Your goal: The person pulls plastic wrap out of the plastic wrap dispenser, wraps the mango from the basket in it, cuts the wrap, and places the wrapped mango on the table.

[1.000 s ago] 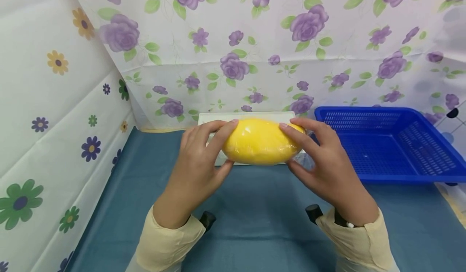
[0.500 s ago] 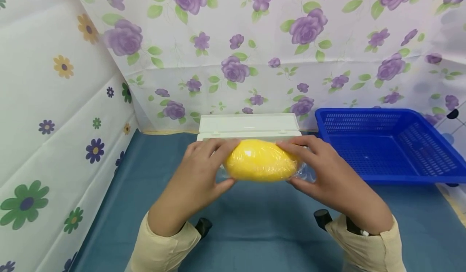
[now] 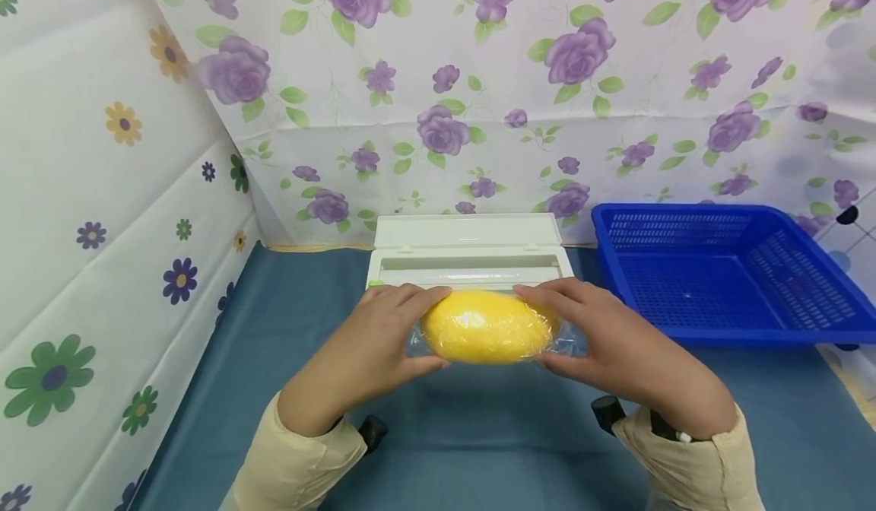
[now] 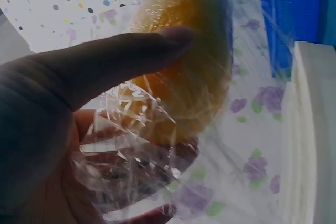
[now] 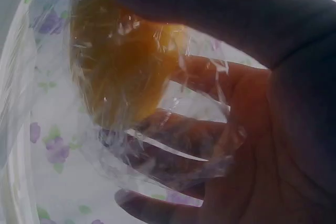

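Observation:
A smooth yellow oval fruit (image 3: 489, 328), wrapped in clear cling film (image 5: 210, 153), is held up between both hands in the head view. My left hand (image 3: 383, 340) grips its left end, thumb below and fingers over the top. At the other end my right hand (image 3: 602, 332) holds it the same way. In both wrist views a thumb lies across the fruit, and loose crinkled film hangs over the fingers. Just behind the hands sits a white cling film box (image 3: 472, 231), lid raised, a pale roll (image 3: 472, 276) inside. The hands and fruit hide its front.
A blue perforated plastic basket (image 3: 684, 290) stands at the right, beyond my right hand. Dark blue-green cloth (image 3: 472, 450) covers the table. A floral sheet (image 3: 438, 62) hangs at the back and another sheet (image 3: 82, 192) closes off the left side.
Both hands have lowered the wrapped fruit and drawn it nearer to the body. More of the white box and its raised lid now shows behind. The grip stays on both ends.

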A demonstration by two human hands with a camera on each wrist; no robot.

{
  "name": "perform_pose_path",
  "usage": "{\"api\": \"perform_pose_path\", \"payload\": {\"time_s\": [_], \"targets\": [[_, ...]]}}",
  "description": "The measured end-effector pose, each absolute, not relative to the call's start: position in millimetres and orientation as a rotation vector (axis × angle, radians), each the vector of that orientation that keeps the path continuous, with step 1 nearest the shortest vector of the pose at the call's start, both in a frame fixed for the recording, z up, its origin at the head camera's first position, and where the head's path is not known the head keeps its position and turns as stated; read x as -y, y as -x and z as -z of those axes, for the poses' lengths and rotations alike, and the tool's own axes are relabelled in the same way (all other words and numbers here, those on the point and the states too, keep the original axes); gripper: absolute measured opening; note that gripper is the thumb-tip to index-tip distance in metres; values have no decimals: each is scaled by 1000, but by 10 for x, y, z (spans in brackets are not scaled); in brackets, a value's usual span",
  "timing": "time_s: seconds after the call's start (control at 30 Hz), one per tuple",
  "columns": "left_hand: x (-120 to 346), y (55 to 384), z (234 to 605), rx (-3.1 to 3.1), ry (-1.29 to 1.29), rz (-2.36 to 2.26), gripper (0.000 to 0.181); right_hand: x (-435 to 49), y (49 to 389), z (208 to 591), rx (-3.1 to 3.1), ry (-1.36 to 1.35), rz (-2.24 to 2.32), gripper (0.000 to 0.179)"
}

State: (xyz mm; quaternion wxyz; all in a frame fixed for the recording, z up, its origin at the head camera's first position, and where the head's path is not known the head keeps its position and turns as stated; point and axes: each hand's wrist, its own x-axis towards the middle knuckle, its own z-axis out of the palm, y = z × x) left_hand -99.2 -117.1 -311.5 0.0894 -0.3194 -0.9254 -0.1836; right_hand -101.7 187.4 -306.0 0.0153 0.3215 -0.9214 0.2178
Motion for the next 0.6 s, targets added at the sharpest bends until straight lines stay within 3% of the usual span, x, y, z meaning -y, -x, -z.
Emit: {"api": "perform_pose_path", "payload": {"time_s": [0.23,0.6], "targets": [[1169,1034,3225,2835,979,608,79,-1872,961,3094,2851,-999,-660,94],[1211,1071,3437,2951,1046,643,76,-1723,939,3494,2670,-1230,-529,94]]}}
